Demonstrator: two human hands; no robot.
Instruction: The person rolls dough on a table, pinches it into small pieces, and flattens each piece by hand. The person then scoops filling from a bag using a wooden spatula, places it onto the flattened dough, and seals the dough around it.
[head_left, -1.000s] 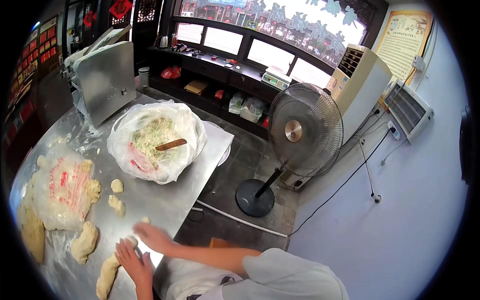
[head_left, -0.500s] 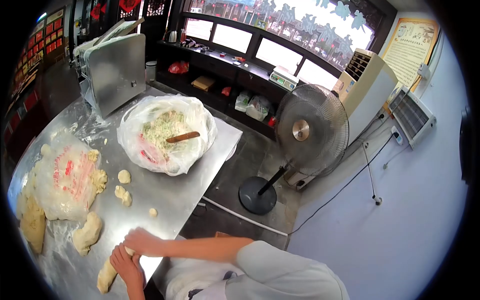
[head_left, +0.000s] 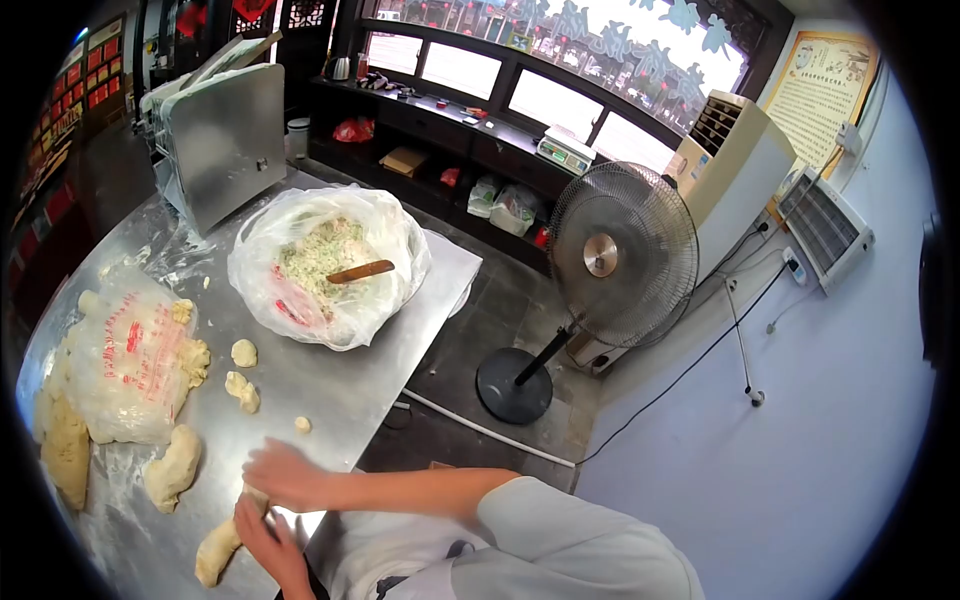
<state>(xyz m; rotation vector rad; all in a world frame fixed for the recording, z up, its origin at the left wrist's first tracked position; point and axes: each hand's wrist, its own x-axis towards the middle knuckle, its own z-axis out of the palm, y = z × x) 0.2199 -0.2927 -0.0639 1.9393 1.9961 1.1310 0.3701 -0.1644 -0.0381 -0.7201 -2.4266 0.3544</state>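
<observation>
From where I stand, the person's two bare hands are together at the upper end of a dough roll [head_left: 217,553], which lies on the metal table [head_left: 345,385] near the edge by the person's body. The left hand [head_left: 268,540] rests against the roll with its fingers extended close together and its thumb apart. The right hand [head_left: 285,476] is bent over the very end of the roll, its fingers blurred, so I cannot tell whether they pinch the dough. Beyond the hands sits a small dough ball [head_left: 302,425], with a knobbly dough piece [head_left: 242,392] and a round dough piece [head_left: 244,352] farther up the table. A thick dough lump [head_left: 172,470] lies to one side, near a red-printed plastic bag [head_left: 130,360] spread over more dough. At the far side, a plastic-lined container [head_left: 390,232] holds pale, green-flecked filling [head_left: 315,255] with a brown utensil [head_left: 361,271] lying in it. A standing fan [head_left: 622,258] is on the floor beyond the table.
</observation>
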